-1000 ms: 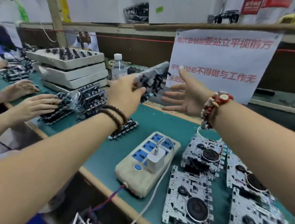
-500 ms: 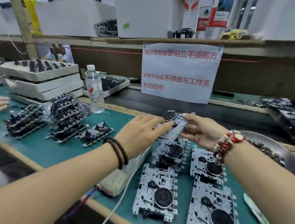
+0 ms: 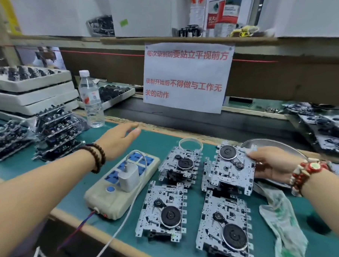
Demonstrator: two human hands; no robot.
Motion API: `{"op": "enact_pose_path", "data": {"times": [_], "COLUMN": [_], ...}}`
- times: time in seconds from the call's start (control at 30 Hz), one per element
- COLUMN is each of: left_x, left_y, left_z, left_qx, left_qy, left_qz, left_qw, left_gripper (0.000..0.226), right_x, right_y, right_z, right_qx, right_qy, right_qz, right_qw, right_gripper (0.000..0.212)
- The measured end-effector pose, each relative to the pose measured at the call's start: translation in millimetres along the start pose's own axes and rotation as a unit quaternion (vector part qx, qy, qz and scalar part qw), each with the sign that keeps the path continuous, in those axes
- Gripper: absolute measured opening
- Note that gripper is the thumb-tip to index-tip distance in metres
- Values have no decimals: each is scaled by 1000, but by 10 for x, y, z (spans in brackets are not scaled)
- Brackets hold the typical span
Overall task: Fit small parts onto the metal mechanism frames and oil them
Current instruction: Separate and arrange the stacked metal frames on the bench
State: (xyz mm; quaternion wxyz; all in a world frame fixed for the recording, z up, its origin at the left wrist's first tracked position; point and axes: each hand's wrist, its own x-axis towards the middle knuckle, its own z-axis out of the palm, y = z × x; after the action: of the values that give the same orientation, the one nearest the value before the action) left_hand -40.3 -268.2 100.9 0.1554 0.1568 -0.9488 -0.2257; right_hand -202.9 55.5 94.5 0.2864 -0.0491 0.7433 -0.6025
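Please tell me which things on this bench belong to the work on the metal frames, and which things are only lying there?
For the job:
- four metal mechanism frames laid out on the mat
- right hand holding the far right frame
- left hand, open, reaching left
- stacked frames
- metal dish, probably for small parts

Only lying there:
- power strip with charger
- water bottle
- paper notice
- crumpled plastic bag

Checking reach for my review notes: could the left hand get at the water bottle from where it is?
Probably yes. The left hand hovers open over bare green mat, and the water bottle stands upright just beyond it to the left, with nothing between them. The stacked frames sit off to the side.
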Motion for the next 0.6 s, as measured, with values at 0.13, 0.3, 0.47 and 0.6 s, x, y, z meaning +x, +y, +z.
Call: {"op": "enact_pose_path", "data": {"times": [0.13, 0.3, 0.47, 0.6], "left_x": [63, 87, 111, 231], "left_y": [-173, -649, -647, 108], "left_z": [-63, -91, -170, -241], "left_qx": [32, 156, 161, 71], "left_qy": [16, -23, 8, 107], "left_qz": [-31, -118, -121, 13], "left_qw": [999, 980, 979, 992], "left_gripper": [43, 45, 36, 23], "right_x": [39, 102, 166, 181], "right_y": [60, 77, -120, -508], "right_z": [52, 68, -10, 96], "right_qx": [-12, -31, -118, -354], "right_qy": [-25, -59, -101, -164], "right_qz": [8, 22, 8, -36], "right_qw": [1000, 998, 988, 920], "right_gripper": [16, 19, 18, 27]}}
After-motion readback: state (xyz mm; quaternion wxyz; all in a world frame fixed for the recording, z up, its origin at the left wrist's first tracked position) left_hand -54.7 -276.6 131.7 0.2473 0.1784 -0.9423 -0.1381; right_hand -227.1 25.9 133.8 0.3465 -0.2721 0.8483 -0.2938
